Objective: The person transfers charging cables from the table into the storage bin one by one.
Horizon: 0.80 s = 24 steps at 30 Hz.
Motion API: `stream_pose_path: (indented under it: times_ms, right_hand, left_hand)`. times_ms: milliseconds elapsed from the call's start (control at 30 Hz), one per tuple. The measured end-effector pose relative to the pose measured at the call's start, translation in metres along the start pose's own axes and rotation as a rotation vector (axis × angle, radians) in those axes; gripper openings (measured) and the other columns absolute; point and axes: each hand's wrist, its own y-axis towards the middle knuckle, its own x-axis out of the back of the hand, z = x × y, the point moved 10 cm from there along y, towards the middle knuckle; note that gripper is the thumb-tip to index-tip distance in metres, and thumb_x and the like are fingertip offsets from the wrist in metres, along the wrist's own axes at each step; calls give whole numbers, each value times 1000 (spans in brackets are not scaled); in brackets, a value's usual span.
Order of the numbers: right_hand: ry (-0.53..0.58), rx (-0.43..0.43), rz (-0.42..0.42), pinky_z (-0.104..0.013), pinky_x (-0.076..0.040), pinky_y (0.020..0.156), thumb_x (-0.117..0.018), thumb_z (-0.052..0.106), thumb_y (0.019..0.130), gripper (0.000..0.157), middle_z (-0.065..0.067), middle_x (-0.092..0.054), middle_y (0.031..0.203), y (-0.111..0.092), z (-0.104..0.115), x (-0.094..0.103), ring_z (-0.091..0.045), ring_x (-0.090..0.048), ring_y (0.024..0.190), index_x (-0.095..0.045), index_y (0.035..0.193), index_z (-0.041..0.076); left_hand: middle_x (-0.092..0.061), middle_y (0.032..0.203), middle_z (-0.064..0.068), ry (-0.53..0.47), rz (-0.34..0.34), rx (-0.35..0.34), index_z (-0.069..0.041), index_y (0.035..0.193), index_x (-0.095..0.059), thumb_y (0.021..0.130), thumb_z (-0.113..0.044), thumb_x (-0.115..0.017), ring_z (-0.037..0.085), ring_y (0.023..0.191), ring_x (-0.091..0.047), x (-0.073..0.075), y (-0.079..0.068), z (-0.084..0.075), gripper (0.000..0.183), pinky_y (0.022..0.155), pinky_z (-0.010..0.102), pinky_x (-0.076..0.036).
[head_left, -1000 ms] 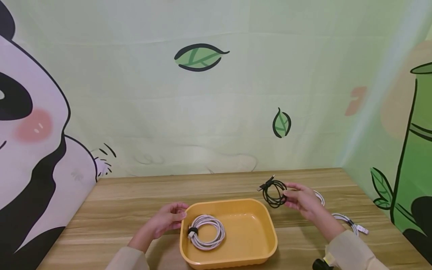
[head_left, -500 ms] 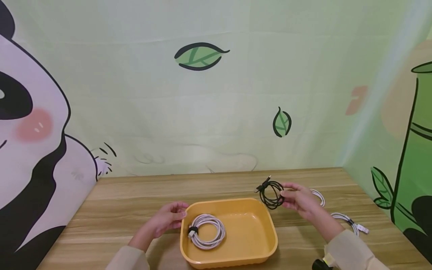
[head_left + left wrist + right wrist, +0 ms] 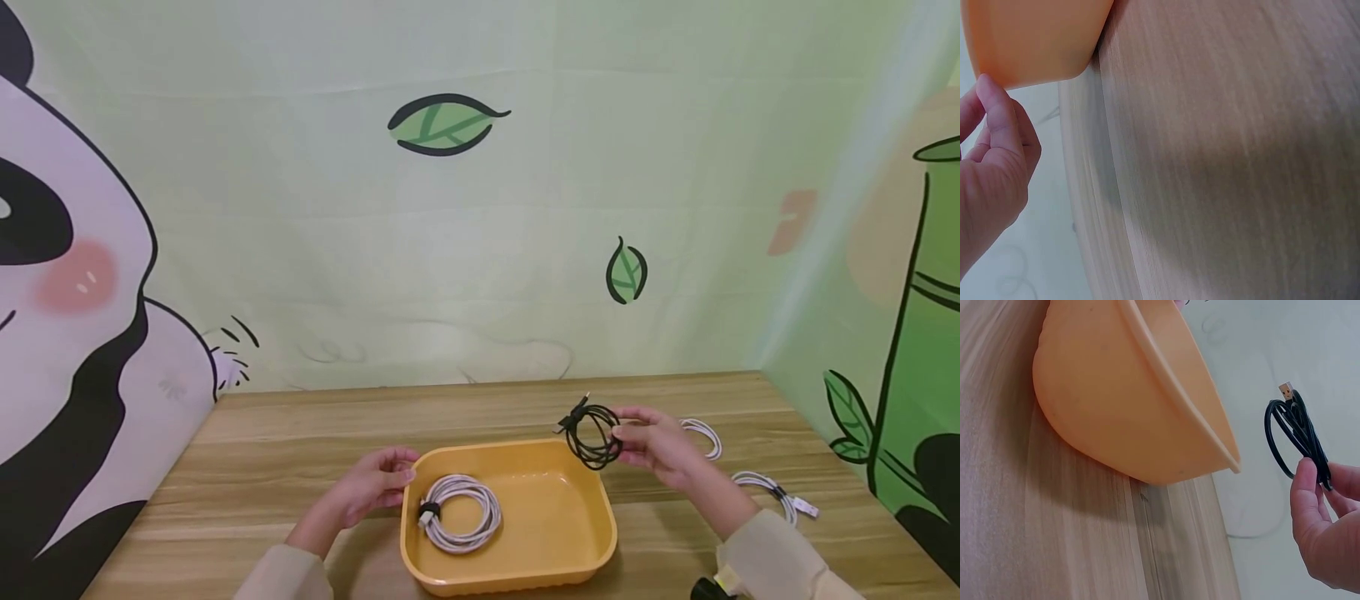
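A yellow plastic bin (image 3: 510, 585) stands on the wooden table in the head view. My left hand (image 3: 367, 487) pinches its left rim near the far corner; in the left wrist view, the thumb of that hand (image 3: 997, 159) meets the bin's edge. Inside the bin, at its left side, lies a coiled white cable (image 3: 459, 547) with a black tie. Between thumb and fingers my right hand (image 3: 660, 448) holds a coiled black USB cable (image 3: 577, 415) over the bin's far right corner. Its metal plug (image 3: 1286, 391) points up in the right wrist view.
Two more coiled white cables lie to the right on the table (image 3: 300, 417): one cable (image 3: 705, 432) behind my right hand, another cable (image 3: 776, 490) beyond the forearm. A printed cloth backdrop (image 3: 525, 208) rises behind the table's far edge.
My right hand has moved slightly left with the black USB cable, from beside the bin to over its far right corner. My left hand and the bin have stayed in place.
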Motion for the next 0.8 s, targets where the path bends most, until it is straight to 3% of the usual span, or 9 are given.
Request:
stream_pose_path:
  times_ms: [467, 800]
  right_hand:
    - [-40, 9, 18, -25, -53, 62, -56, -2, 80, 23, -2, -62, 76, 4, -2, -11, -12, -61, 66, -56, 100, 10]
    - [-76, 0, 41, -24, -52, 61, -56, 0, 81, 33, -3, -61, 76, 3, -4, -22, -13, -60, 66, -48, 113, -2]
  left_hand:
    - [-49, 94, 5, 7, -9, 4, 8, 120, -38, 87, -9, -52, 10, 74, -51, 0, -1, -2, 39, 64, 21, -47]
    - [-49, 94, 5, 10, -3, -3, 9, 120, -38, 88, -7, -50, 10, 73, -51, -1, -2, -3, 38, 64, 20, -47]
